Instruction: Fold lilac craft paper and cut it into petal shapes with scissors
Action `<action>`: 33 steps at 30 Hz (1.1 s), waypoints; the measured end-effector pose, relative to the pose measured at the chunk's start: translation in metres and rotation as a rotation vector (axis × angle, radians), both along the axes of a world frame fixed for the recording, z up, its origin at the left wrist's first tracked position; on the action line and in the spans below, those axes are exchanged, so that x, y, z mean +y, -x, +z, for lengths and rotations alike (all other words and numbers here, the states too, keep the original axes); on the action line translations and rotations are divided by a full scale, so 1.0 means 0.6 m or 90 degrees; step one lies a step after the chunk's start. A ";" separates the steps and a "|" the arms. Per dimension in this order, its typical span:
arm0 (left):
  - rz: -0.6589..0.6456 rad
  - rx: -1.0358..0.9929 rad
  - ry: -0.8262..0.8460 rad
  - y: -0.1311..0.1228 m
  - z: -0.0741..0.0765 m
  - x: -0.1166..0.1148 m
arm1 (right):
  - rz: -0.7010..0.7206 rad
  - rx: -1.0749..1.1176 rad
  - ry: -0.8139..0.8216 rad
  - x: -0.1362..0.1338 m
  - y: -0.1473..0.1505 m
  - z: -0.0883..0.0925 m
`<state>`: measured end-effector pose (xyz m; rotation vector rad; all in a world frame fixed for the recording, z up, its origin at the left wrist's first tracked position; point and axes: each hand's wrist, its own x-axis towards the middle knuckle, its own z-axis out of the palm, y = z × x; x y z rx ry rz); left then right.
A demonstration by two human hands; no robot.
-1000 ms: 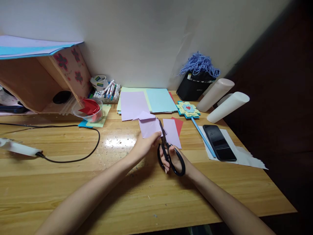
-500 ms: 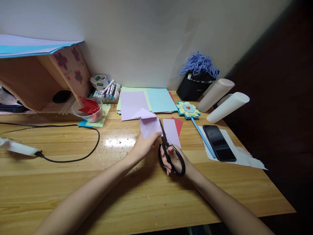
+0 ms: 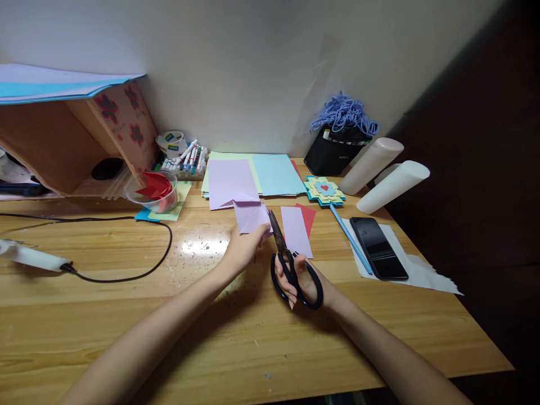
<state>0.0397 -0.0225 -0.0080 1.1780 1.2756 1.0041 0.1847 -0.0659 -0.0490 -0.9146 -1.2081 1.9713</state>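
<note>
My left hand [image 3: 243, 247] pinches a folded piece of lilac paper [image 3: 250, 216] by its lower right edge, above the wooden table. In my right hand [image 3: 297, 278] is a pair of scissors [image 3: 282, 242] with black handles and dark blades pointing up and away from me. The blade tips lie close beside the paper's right edge; whether they touch it I cannot tell. Just right of the blades, a lilac paper strip [image 3: 296, 230] lies partly over a red paper piece [image 3: 307, 219]. Behind the held paper is a larger lilac sheet [image 3: 232, 177].
Light blue sheets [image 3: 276, 174] lie at the back. A paper flower [image 3: 324, 190] on a blue stick, a phone [image 3: 378, 247] and two white bottles [image 3: 392, 185] are on the right. Leftward stand a clear bowl [image 3: 169, 201], markers [image 3: 192, 157], a cardboard box [image 3: 122, 129] and a black cable [image 3: 169, 247].
The held lilac paper and my left hand have shifted slightly left, away from the scissors. The scissor tips have moved a little left and down.
</note>
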 end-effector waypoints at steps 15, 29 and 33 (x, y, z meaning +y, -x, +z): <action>0.050 0.036 -0.031 0.008 0.009 0.003 | 0.022 -0.076 -0.008 -0.002 -0.015 0.010; 0.008 0.080 -0.011 -0.003 0.012 -0.014 | -0.034 -0.114 0.004 -0.001 -0.007 0.019; 0.008 0.073 -0.007 -0.006 0.010 -0.017 | -0.023 -0.075 0.008 0.002 -0.011 0.010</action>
